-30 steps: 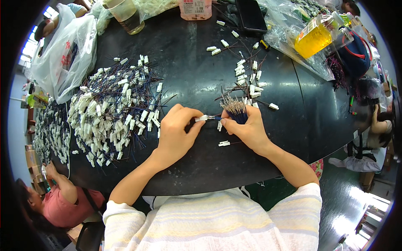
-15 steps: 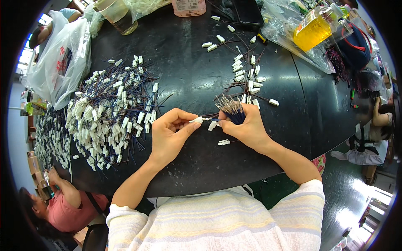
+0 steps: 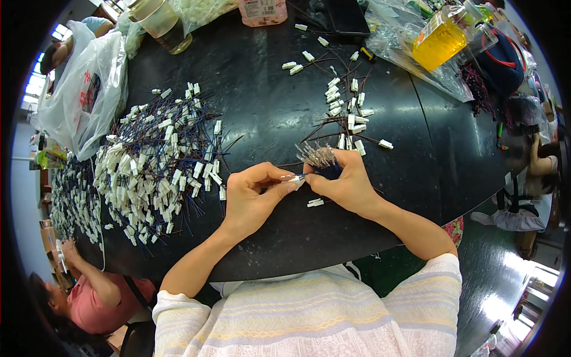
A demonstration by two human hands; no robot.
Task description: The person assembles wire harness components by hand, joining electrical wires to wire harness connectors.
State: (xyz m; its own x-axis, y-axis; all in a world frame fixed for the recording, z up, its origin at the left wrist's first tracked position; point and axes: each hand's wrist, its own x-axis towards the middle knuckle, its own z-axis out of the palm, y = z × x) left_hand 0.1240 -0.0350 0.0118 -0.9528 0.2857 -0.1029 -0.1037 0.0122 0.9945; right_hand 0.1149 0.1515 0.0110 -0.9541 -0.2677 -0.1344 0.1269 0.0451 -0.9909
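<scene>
Between the thumb and forefinger of my left hand (image 3: 253, 193) is a small white plastic connector (image 3: 294, 180), pinched just left of my other fingertips. My right hand (image 3: 351, 187) is closed around a bundle of dark blue wires (image 3: 331, 171), their bare metal terminals (image 3: 317, 156) fanning out above the thumb. A wire end at the right thumb and forefinger meets the connector; how deep it sits in it I cannot make out. Just below my right fingertips, another white connector (image 3: 315, 203) lies on the black table (image 3: 267, 250).
A large heap of wired white connectors (image 3: 148, 172) covers the table's left side. More connectors (image 3: 334, 98) lie loosely beyond my right hand. At the back stand a cup (image 3: 163, 27), a pink container (image 3: 263, 12) and a bottle of yellow liquid (image 3: 439, 41). A person (image 3: 95, 291) sits at lower left.
My left hand has shifted right, bringing the connector up against my right fingertips. The gap with the wire between the hands has closed. The right hand still grips the wire bundle.
</scene>
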